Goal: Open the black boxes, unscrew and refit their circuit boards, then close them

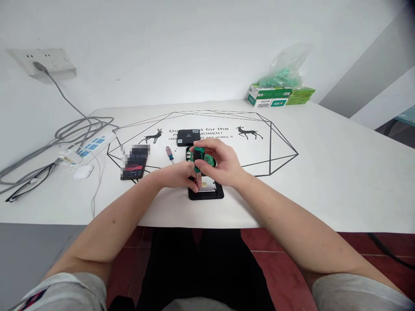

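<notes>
My right hand [223,162] is wrapped around the green and black handle of a screwdriver [197,160], held upright with its shaft pointing down. Below it lies an opened black electronic device [207,195], with a green circuit board [210,160] at its far end and a silvery metal part [210,185] nearer me. At the lower end of the shaft, my left hand [184,176] has thumb and fingers pinched together over the device's left side. What sits between those fingertips, and the screwdriver's tip, is hidden.
Beyond the device lies a black square cover [188,137]. A second screwdriver [169,154] and a phone [135,162] are to the left. Farther left are a power strip [92,147], cables, glasses [30,183] and a white mouse-like object [83,172]. Green-and-white boxes [269,95] stand back right.
</notes>
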A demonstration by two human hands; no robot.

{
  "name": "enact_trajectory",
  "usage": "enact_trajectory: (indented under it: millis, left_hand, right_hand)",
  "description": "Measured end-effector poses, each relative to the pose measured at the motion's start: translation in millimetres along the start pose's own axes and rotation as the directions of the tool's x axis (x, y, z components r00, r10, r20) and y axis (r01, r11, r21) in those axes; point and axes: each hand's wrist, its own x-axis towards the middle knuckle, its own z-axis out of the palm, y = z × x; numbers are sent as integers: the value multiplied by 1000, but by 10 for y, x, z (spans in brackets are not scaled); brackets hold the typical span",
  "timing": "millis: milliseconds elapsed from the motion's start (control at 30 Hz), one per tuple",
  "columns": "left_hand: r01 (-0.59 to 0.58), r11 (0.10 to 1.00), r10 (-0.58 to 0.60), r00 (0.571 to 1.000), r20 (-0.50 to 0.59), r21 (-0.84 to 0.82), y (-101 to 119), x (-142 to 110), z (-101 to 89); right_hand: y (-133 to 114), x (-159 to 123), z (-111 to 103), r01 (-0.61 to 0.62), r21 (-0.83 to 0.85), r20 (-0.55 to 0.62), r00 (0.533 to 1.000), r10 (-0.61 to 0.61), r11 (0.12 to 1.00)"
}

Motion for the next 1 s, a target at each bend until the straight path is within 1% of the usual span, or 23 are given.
enact_trajectory:
  millis: [100, 167, 333, 500, 633, 767, 900, 1000]
  left_hand:
    - [21, 1000, -21, 1000, -12, -9, 6, -15, 0]
    - [21, 1000, -21, 1000, -14, 12, 17, -29, -15]
    - [4, 995, -4, 1000, -4, 99, 60, -63, -42]
    - [12, 995, -12, 1000, 1, 100, 109, -74, -7]
    - [11, 992, -11, 1000, 5, 128, 118, -69, 3]
    - [7, 991, -7, 1000, -1, 132, 118, -70, -2]
    - [-1, 987, -1, 1000, 7, 158, 122, -78, -2]
    - [-18, 984, 14, 1000, 19, 180, 117, -79, -2]
  right_hand:
    - [3, 2, 7, -10, 1, 1, 1000, 10, 1000]
    - [12, 0, 13, 4, -6, -7, 1000, -4, 1000]
    - [25, -2, 21, 72, -30, -13, 997, -72, 997]
    - [22, 5, 11, 147, -45, -1, 989, -147, 988]
    - [10, 26, 4, 174, -51, 28, 985, -173, 983]
    - [-5, 62, -1, 205, -117, 15, 979, -205, 972]
    - [-21, 65, -16, 275, -134, 13, 961, -276, 952]
    - [-20, 44, -29, 269, -171, -5, 962, -274, 948]
